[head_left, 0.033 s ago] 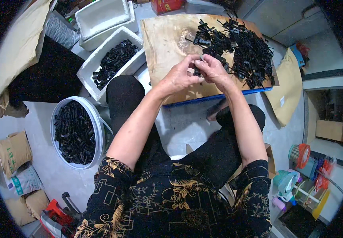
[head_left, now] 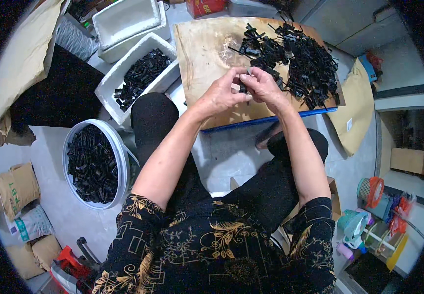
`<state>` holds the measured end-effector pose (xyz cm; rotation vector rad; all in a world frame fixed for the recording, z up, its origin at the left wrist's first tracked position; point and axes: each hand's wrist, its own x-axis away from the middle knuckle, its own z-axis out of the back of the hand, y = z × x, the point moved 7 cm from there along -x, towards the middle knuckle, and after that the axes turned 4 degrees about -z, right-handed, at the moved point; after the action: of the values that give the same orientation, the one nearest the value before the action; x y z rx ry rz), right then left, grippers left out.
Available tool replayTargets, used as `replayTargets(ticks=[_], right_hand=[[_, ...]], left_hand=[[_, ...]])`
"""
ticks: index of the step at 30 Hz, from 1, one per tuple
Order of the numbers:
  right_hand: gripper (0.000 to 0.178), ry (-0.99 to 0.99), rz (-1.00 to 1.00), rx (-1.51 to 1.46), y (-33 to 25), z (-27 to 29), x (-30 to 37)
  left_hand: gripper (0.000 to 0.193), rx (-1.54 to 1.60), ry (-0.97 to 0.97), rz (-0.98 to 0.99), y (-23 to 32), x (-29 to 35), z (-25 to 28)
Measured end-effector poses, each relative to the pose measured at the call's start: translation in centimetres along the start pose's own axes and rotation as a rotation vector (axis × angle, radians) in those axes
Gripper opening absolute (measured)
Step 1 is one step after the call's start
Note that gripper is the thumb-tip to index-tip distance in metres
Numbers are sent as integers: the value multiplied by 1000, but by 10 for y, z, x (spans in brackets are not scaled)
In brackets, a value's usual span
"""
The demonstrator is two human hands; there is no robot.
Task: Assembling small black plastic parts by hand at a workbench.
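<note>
Over the near part of the wooden board [head_left: 202, 54], my two hands meet around a small black plastic piece [head_left: 243, 89]. My left hand [head_left: 221, 93] is closed on it with thumb and fingers. Close against it, my right hand [head_left: 265, 89] is closed too, its thumb pressed toward the left fingertips. A small greyish tip shows above the right thumb; I cannot make out what it belongs to. Just beyond and to the right lies a heap of black plastic parts [head_left: 312, 66] with thin stems. The fingers hide most of the held piece.
Left of the board, a white foam box [head_left: 109, 88] holds loose black pieces. A white bucket [head_left: 121, 169] full of black pieces stands nearer, beside my left leg. Paper sacks [head_left: 23, 188] lie at the far left. A brown paper sack [head_left: 354, 115] lies right of the board.
</note>
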<state>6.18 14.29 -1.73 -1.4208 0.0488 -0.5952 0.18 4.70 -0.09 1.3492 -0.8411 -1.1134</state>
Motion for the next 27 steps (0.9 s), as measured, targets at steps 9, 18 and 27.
replayTargets(ticks=[9, 18, 27], right_hand=[[43, 185, 170, -69, -10, 7, -3], [26, 117, 76, -144, -6, -21, 50], [24, 35, 122, -49, -9, -52, 97]], left_hand=[[42, 199, 232, 144, -8, -8, 10], [32, 395, 264, 206, 11, 27, 4], [27, 232, 183, 202, 8, 66, -17]])
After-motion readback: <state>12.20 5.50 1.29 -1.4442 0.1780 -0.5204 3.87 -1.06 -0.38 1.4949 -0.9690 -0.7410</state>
